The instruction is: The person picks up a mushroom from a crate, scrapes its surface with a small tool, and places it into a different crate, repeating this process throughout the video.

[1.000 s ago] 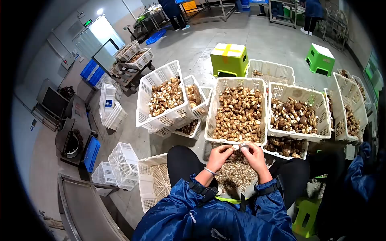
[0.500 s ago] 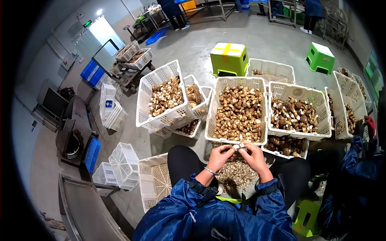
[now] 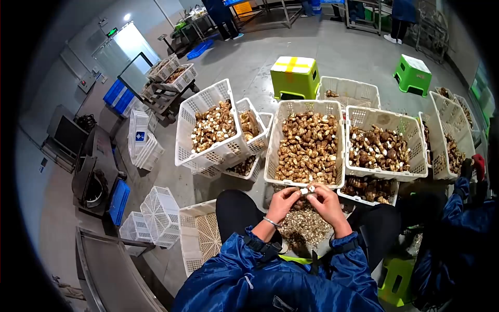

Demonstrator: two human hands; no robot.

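Observation:
My left hand (image 3: 281, 205) and my right hand (image 3: 327, 206) meet in front of me, fingers closed around small pale mushroom pieces (image 3: 307, 191). Which piece lies in which hand is hard to separate, and any small tool is too small to make out. Just beyond them stands a white crate (image 3: 267, 165) full of brown mushrooms (image 3: 307, 143). Beneath my hands lies a heap of small pale and brown trimmings (image 3: 306, 227) between my knees.
Another mushroom crate (image 3: 183, 140) stands left of centre and one (image 3: 387, 173) stands right. An empty white crate (image 3: 191, 244) sits by my left knee. Green stools (image 3: 295, 80) stand beyond. A co-worker's blue sleeve (image 3: 457, 195) shows at the right.
The pale mushroom between my fingers now shows as white pieces slightly apart, its cut faces turned up. My hands have stayed in nearly the same place.

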